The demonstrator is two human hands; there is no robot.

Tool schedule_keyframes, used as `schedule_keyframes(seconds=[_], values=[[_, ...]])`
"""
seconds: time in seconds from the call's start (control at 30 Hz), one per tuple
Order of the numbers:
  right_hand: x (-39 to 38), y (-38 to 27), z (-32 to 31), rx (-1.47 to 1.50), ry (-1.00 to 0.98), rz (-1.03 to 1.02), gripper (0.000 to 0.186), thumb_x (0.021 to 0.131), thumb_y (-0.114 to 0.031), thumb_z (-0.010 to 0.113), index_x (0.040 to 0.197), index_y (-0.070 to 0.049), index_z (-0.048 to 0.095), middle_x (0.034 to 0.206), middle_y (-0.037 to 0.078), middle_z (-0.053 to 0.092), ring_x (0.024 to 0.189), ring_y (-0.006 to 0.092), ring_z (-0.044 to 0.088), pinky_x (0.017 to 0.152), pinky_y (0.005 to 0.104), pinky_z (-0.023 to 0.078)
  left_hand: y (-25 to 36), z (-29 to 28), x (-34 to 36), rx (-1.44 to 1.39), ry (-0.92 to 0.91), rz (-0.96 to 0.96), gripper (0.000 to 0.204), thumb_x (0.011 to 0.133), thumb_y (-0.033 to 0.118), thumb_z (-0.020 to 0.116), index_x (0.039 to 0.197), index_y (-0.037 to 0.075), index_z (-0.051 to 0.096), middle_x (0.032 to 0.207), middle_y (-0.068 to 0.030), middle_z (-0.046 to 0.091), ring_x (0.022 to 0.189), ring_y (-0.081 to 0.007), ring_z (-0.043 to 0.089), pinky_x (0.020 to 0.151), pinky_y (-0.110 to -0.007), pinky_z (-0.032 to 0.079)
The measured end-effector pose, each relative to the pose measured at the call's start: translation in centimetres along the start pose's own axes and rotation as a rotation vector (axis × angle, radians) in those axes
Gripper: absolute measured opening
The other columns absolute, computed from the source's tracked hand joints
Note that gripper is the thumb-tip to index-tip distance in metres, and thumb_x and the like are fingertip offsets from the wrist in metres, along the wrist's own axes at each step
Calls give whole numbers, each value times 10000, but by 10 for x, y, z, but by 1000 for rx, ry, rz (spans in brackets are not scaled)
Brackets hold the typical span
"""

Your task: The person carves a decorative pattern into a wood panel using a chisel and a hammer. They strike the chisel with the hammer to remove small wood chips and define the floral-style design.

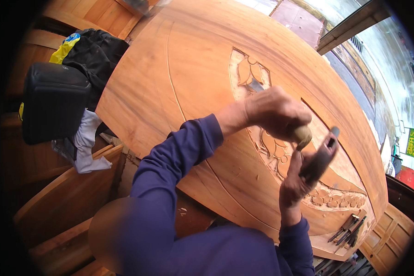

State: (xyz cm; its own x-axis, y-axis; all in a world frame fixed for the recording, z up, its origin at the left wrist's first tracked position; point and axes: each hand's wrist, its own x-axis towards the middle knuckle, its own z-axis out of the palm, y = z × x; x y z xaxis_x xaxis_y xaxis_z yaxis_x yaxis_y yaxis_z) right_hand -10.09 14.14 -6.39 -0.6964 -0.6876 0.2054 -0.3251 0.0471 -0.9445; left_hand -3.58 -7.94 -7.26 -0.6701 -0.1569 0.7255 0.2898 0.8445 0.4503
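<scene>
My left hand [276,110] is closed around a carving chisel. Its broad metal blade [254,85] points away to the left, onto the carved strip, and the rounded butt of its handle [302,135] sticks out toward my right hand. Held in my right hand [295,181] is a dark, elongated striking block [318,164], smeared by motion, close to the handle's butt but with contact unclear. Beneath both hands lies a large wooden panel [207,78]. A recessed band with leaf and floral relief [273,145] curves across it, partly hidden by my hands.
Several carving tools [349,230] lie at the panel's lower right. On the left are a black case [55,103], dark cloth [96,53] and a pale grey cloth [87,138]. Wood chips dot the panel. More wooden boards [69,198] stand at lower left.
</scene>
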Motion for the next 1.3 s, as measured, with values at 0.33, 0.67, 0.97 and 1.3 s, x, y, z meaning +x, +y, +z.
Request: schedule_keyframes(seconds=[0.33, 0.67, 0.97, 1.3], values=[[-1, -17, -22, -88, 72, -84, 297, 1003, 21, 597, 1278, -25, 491, 828, 23, 531, 589, 56, 452, 509, 211, 384, 7, 7, -1, -43, -64, 3, 332, 742, 357, 847, 802, 159, 588, 694, -26, 607, 600, -251, 655, 484, -385, 498], [-1, -23, -26, -91, 98, -30, 774, 1014, 8, 584, 1642, 27, 132, 1305, 158, 542, 1051, 180, 534, 970, 310, 430, 7, 2, 3, -49, -14, -9, 346, 725, 376, 851, 793, 158, 592, 677, -20, 598, 606, -253, 657, 484, -380, 498], [12, -5, 2, -221, 52, -85, 466, 984, 52, 548, 1426, 61, 401, 1249, 166, 579, 979, 193, 611, 858, 297, 498, 3, 1, 1, -88, -4, -16, 317, 733, 363, 819, 765, 167, 572, 706, -9, 617, 642, -256, 670, 503, -392, 500], [13, 22, -18, -372, 50, -142, 749, 940, 42, 560, 1613, 30, 231, 1146, 194, 651, 1021, 259, 669, 877, 374, 532, -1, 10, 2, -65, -59, -23, 306, 731, 336, 822, 790, 166, 574, 731, -12, 639, 653, -261, 681, 501, -403, 504]])
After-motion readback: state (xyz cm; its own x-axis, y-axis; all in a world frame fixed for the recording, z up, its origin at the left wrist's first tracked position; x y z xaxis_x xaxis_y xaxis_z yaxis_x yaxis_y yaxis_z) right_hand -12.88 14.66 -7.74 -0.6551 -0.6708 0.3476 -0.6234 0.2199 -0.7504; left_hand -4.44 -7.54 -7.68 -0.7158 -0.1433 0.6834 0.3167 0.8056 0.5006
